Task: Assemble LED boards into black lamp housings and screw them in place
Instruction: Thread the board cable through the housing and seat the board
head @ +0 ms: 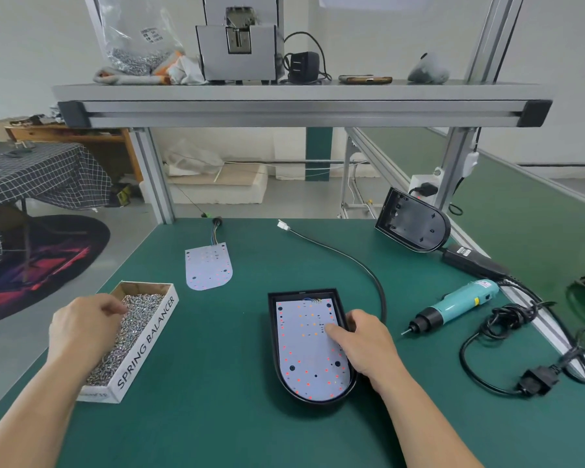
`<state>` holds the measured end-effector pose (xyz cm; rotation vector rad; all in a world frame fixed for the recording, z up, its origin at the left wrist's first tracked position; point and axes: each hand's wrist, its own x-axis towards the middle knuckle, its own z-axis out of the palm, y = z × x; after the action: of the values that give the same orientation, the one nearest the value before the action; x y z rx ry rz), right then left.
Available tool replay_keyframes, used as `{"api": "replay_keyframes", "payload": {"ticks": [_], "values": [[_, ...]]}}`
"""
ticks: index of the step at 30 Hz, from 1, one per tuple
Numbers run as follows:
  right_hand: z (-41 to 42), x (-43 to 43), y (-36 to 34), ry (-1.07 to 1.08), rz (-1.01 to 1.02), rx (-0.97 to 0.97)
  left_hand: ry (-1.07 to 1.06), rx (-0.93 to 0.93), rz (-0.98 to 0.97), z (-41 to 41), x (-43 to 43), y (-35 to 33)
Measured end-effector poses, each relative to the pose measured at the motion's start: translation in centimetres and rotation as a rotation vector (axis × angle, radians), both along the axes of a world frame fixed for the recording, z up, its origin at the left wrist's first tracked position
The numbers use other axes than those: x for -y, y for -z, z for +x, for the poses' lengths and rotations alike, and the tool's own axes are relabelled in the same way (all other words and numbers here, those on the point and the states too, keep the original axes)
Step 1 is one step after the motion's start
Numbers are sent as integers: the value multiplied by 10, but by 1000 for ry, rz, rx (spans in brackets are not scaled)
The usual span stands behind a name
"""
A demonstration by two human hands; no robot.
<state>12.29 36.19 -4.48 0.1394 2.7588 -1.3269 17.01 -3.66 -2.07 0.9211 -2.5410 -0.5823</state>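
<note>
A single wide-angle view from the person's head faces forward and down, close over the green bench top (217, 434). The left hand (81, 332) enters from 7 o'clock and the right hand (368, 349) from 5 o'clock. The shelf (301, 92) spans 12 o'clock.

Glossy black plastic housing (277, 339); shiny metal screws (129, 336); matt green mat (217, 417).
</note>
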Motion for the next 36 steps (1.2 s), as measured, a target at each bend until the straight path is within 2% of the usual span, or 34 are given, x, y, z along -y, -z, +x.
{"api": "replay_keyframes", "payload": {"ticks": [3, 5, 7, 9, 12, 14, 18, 22, 26, 32, 36], "values": [[0, 0, 0, 3, -1, 5, -14, -31, 35, 4, -1, -2], [0, 0, 0, 1, 5, 9, -8, -153, 232, 6, -8, -8], [0, 1, -1, -1, 17, 15, 75, -384, 725, 3, -31, -23], [0, 1, -2, -1, 20, 28, 239, -500, 1268, -2, -75, -40], [1, 2, -3, 11, -8, 47, 354, -382, 1905, -7, -155, -48], [2, 2, -3, 19, -28, 45, 351, -245, 2117, -9, -200, -43], [4, 3, -6, 28, -24, 28, 255, -143, 2186, -20, -244, -33], [6, 3, -7, 28, 42, 17, 236, -93, 2069, -30, -256, -27], [7, 3, -9, 2, 106, -6, 195, -136, 2033, -31, -259, -16], [10, -7, -15, -89, 64, -10, 179, -158, 2061, -32, -254, -11], [4, -36, -29, 65, -48, -76, 158, -149, 2029, -31, -257, -10]]}}
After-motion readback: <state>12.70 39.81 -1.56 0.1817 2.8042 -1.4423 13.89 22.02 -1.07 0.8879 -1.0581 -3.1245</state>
